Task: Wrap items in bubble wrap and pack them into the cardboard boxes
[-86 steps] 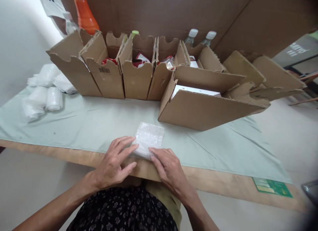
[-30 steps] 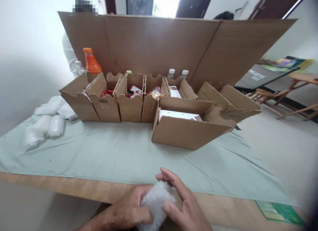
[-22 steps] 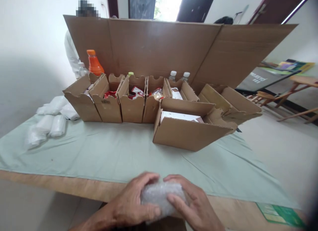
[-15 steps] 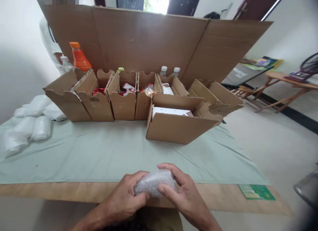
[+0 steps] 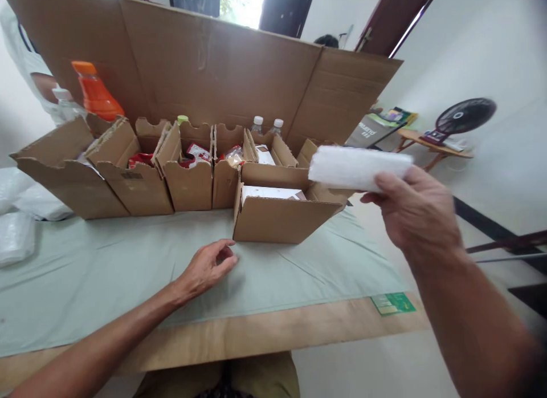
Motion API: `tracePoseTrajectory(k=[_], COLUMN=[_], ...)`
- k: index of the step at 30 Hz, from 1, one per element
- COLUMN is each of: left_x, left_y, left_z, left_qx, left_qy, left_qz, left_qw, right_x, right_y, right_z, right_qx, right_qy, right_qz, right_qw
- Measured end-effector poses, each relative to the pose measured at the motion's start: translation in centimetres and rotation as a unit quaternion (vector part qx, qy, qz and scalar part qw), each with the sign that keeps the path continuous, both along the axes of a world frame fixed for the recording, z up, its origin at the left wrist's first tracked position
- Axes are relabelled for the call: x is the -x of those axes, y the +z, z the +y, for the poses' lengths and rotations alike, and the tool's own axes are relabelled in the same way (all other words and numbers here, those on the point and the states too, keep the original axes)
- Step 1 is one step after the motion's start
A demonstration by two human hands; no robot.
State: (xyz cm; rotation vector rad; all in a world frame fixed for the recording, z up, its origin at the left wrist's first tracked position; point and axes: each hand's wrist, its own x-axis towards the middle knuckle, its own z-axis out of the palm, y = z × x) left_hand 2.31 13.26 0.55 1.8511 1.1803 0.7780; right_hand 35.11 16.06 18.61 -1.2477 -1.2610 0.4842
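Observation:
My right hand [image 5: 416, 215] is raised at the right, fingers wrapped round a white bubble-wrapped bundle [image 5: 358, 167] held sideways in the air, above the right end of the open cardboard box [image 5: 277, 218]. That box holds a white carton [image 5: 269, 192]. My left hand [image 5: 208, 265] hovers just above the pale green cloth [image 5: 106, 272], in front of the box, fingers loosely curled with nothing in them.
A row of open cardboard boxes [image 5: 141, 181] with red packets stands behind, backed by a tall cardboard sheet [image 5: 205, 61]. An orange bottle [image 5: 94, 93] and small bottles [image 5: 257, 124] stand at the back. Wrapped bundles [image 5: 17, 238] lie at the left. A person's sleeve [image 5: 25, 61] shows far left.
Both hands were shut on the bundle at the table's edge. Now my right hand alone has lifted it up and to the right; my left hand has let go and moved forward over the cloth.

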Motion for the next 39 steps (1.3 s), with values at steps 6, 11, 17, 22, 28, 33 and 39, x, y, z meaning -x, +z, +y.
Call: tracePoseTrajectory(k=[6,11,17,22,28,33,39], left_x=[-0.9,-0.3,-0.6,-0.6,-0.5,-0.5,-0.4], left_y=[-4.4,-4.7,-4.9,-5.0,-5.2,-5.2,-5.0], left_z=[0.5,0.6,0.6,0.6,0.6,0.6,0.7], left_qx=[-0.156,-0.206,-0.223,-0.232,-0.225,-0.226,-0.215], left_qy=[-0.021,-0.039,-0.041,-0.039,-0.039,-0.037,-0.048], left_qz=[0.032,0.056,0.06,0.063,0.061,0.058,0.068], left_qw=[0.987,0.976,0.972,0.97,0.972,0.972,0.973], right_x=[-0.2,2.7,3.3,4.4,6.0,5.8,4.4], right_y=[1.8,3.3,1.6,1.7,1.9,1.6,0.5], right_z=[3.7,4.8,7.2,6.8,7.0,7.8,9.0], right_qx=[0.24,0.297,0.364,0.323,0.357,0.392,0.411], right_qy=[-0.182,-0.151,-0.064,-0.104,-0.086,-0.037,0.021], right_qz=[-0.536,-0.67,-0.673,-0.685,-0.688,-0.666,-0.647], right_qw=[0.789,0.664,0.641,0.645,0.626,0.633,0.642])
